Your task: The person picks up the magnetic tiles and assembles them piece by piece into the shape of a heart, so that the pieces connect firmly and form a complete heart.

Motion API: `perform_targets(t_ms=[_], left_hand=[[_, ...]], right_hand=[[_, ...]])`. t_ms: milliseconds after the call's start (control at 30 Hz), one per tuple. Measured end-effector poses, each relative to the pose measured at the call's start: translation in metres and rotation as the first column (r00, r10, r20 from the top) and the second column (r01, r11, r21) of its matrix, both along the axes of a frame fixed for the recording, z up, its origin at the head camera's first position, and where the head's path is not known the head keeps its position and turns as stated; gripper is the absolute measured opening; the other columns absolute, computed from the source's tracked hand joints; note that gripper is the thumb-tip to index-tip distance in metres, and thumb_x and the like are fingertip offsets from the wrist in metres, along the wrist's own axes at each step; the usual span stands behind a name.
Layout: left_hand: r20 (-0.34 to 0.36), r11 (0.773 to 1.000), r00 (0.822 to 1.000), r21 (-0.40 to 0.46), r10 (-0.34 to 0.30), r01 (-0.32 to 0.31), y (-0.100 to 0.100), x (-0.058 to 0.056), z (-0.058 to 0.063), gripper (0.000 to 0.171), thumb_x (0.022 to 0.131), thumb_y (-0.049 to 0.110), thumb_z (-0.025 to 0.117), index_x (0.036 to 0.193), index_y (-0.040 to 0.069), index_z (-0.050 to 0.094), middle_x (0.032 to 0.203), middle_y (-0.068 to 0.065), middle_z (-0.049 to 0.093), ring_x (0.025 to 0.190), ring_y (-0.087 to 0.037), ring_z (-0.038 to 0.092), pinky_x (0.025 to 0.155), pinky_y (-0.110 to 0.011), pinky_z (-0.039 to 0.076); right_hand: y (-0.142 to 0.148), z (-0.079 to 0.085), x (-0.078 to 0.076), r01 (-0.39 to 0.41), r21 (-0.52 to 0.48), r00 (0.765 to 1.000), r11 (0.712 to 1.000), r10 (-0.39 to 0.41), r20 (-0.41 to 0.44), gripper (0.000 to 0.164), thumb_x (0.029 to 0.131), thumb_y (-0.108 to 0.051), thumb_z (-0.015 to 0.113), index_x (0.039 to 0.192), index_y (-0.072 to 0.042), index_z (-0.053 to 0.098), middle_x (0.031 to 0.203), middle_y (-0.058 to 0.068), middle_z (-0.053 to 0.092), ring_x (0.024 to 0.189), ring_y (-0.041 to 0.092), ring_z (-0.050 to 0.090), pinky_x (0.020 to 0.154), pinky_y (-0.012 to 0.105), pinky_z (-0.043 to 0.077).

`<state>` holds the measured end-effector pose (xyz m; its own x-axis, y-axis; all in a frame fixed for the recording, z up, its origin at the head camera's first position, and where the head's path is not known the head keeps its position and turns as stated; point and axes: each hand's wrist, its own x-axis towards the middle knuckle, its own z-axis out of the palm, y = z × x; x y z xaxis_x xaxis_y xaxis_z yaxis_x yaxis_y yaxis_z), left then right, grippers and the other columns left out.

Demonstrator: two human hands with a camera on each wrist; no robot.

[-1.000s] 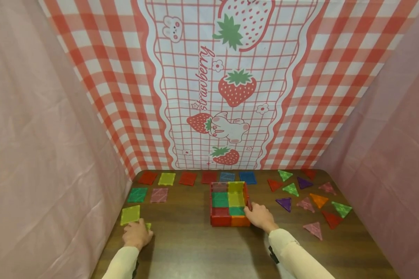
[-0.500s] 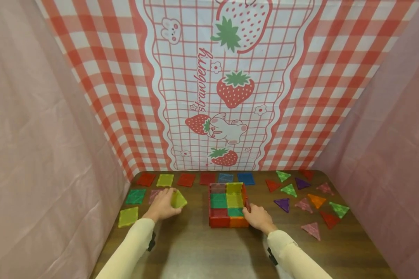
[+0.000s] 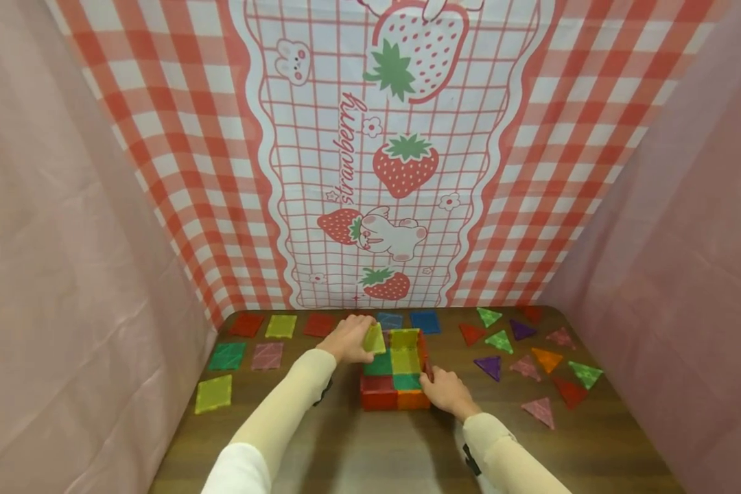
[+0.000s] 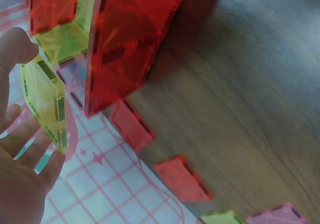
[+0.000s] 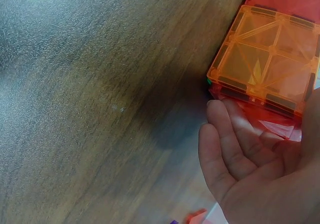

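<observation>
My left hand [image 3: 350, 339] pinches a yellow square magnetic tile [image 3: 374, 339] between thumb and fingers, over the back left of an open box built of square magnetic tiles [image 3: 379, 399]. In the left wrist view this yellow tile [image 4: 44, 96] stands near the box's red wall [image 4: 125, 43], apart from it. The box has red, orange, yellow and green tiles. My right hand [image 3: 449, 391] holds the box's right wall; in the right wrist view its fingers [image 5: 225, 144] lie along the red outer side, beside an orange tile [image 5: 270, 53]. The thumb's tip is hidden there.
Loose square tiles lie at the back and left, among them a blue one [image 3: 425, 322], a green one [image 3: 227, 356] and a yellow one [image 3: 213, 394]. Several triangle tiles, such as a purple one [image 3: 488, 368], are spread on the right. A checked cloth [image 3: 401, 226] hangs behind the table.
My left hand has picked up the yellow tile at the left of the table and carried it right, to the back left of the box. My right hand has stayed at the box's right wall.
</observation>
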<state>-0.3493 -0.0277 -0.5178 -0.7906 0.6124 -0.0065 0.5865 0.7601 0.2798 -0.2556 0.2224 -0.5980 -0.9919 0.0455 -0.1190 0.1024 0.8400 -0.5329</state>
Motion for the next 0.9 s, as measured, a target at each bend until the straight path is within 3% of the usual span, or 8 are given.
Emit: perform_targets(t_ms=[167,333,567,900], left_hand=[[0.046,1.0,0.999,-0.028,0.003,-0.002,0.019,-0.007,-0.011,0.067,0.085,0.033,0.08,0.141,0.012,0.05,0.138,-0.009,0.058,0.125,-0.029,0.052,0.11,-0.046,0.043],[0.097,0.999,0.995,-0.036,0.014,-0.01,0.027,-0.007,-0.019,0.07,0.085,0.03,0.08,0.145,0.013,0.047,0.142,-0.008,0.055,0.129,-0.029,0.05,0.111,-0.046,0.042],[0.047,0.996,0.999,-0.089,-0.01,0.014,0.026,-0.001,-0.023,0.073,0.087,0.033,0.078,0.15,0.013,0.045,0.149,-0.011,0.052,0.137,-0.031,0.048,0.117,-0.047,0.036],[0.037,0.997,0.999,-0.072,0.003,0.0,0.024,0.002,-0.032,0.068,0.094,0.032,0.071,0.152,0.011,0.045,0.153,-0.013,0.047,0.143,-0.031,0.043,0.118,-0.046,0.036]], right_hand=[[0.0,-0.001,-0.001,-0.008,0.008,1.0,1.0,0.008,0.0,0.028,0.101,-0.034,0.05,0.094,-0.008,0.059,0.085,0.013,0.063,0.074,0.028,0.06,0.065,0.046,0.048],[0.001,-0.006,-0.003,-0.009,-0.002,1.0,1.0,0.009,-0.011,0.032,0.101,-0.034,0.051,0.102,-0.004,0.063,0.091,0.016,0.067,0.078,0.028,0.062,0.068,0.049,0.05],[0.001,-0.011,-0.005,0.008,-0.015,1.0,1.0,-0.008,-0.008,0.029,0.101,-0.035,0.051,0.095,-0.008,0.061,0.081,0.01,0.061,0.072,0.024,0.056,0.065,0.044,0.047],[0.002,-0.005,-0.001,-0.003,-0.025,1.0,1.0,0.003,-0.012,0.028,0.102,-0.033,0.05,0.091,-0.008,0.058,0.077,0.009,0.058,0.07,0.025,0.054,0.065,0.043,0.046]])
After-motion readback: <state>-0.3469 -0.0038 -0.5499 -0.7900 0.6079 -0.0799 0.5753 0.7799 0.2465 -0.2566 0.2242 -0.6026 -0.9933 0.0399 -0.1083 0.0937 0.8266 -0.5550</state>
